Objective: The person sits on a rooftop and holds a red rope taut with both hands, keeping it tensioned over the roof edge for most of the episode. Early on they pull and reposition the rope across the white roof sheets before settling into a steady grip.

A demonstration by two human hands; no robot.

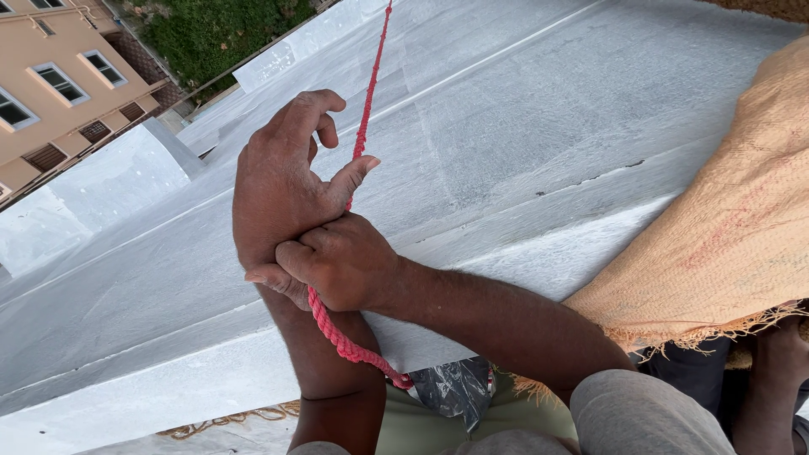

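A wide grey-white coated roof surface (522, 126) is seen filling most of the view, sloping away to a raised parapet edge (109, 181) at the upper left; beyond the edge a beige multi-storey building (50, 76) and green shrubs (219, 29) are seen far below. Open room is left across the middle and upper right of the roof. The right side is taken up by a coarse orange-tan burlap sack (733, 219) with a frayed lower hem. A crumpled black plastic bag (455, 388) is seen at the bottom centre, just beside the lower end of the rope. A thin twisted red rope (368, 101) is run taut from the top of the frame down through both hands to the bottom centre. The left hand (282, 185) is partly open, fingers curled loosely, the rope touched by the thumb and passed along the palm side. The right hand (341, 261) is closed in a fist around the rope, pressed against the left wrist.
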